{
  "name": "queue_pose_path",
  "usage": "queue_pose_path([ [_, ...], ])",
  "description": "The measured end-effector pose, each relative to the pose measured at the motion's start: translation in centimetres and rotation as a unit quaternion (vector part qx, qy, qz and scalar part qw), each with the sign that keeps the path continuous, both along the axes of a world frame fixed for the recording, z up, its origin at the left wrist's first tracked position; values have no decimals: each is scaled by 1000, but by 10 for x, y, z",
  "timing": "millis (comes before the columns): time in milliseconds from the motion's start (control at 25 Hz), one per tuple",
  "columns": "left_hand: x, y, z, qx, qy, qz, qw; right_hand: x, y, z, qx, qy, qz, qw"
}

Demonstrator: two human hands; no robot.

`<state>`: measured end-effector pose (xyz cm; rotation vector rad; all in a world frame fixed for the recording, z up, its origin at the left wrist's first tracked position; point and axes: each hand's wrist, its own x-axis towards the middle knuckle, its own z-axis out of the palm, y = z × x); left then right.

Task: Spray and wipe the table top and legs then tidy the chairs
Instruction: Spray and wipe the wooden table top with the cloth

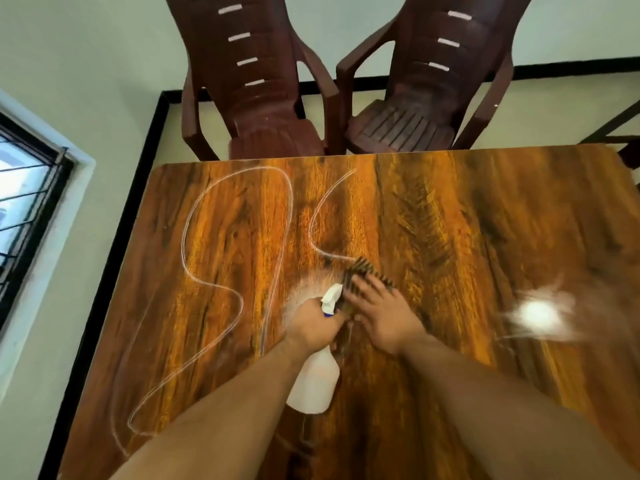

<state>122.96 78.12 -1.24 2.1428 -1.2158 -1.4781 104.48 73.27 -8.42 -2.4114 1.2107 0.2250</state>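
The glossy wood-grain table top (450, 220) fills the lower view, marked with thin white curved lines on its left half. My left hand (313, 322) is shut on a white spray bottle (315, 379), nozzle pointing away from me, with a pale misted patch just ahead of it. My right hand (381, 313) lies flat on a dark striped cloth (360, 271) pressed to the table, right beside the nozzle. Two dark brown plastic chairs, one on the left (252, 98) and one on the right (422, 98), stand at the table's far edge.
A wall with a barred window (27, 188) runs along the left, close to the table's left edge. A bright light reflection (536, 315) glares on the table at the right. A dark frame (620, 129) shows at the far right.
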Motion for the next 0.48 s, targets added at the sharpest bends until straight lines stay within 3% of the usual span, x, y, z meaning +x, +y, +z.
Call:
queue_pose_path([
  [80,-3,-25,2,8,10,30,999,20,-49,2,11,30,-167,985],
  [120,-5,-35,4,7,10,36,999,29,-53,4,7,29,-176,984],
  [200,-7,-56,6,-1,11,46,999,26,-36,-1,-17,-24,15,999],
  [240,-6,-66,7,-4,11,48,999,8,-31,-1,-14,-39,134,990],
  [280,-5,-75,8,2,17,51,999,-8,-40,1,2,-53,182,982],
  [320,-3,-83,8,7,33,59,998,-14,-59,1,14,-38,154,987],
  [360,-2,-90,8,17,41,60,997,-15,-82,-4,4,-29,52,998],
  [440,0,-101,8,24,40,54,997,8,-108,4,1,6,-185,983],
  [480,0,-105,7,23,44,48,998,22,-106,7,-5,-8,-189,982],
])
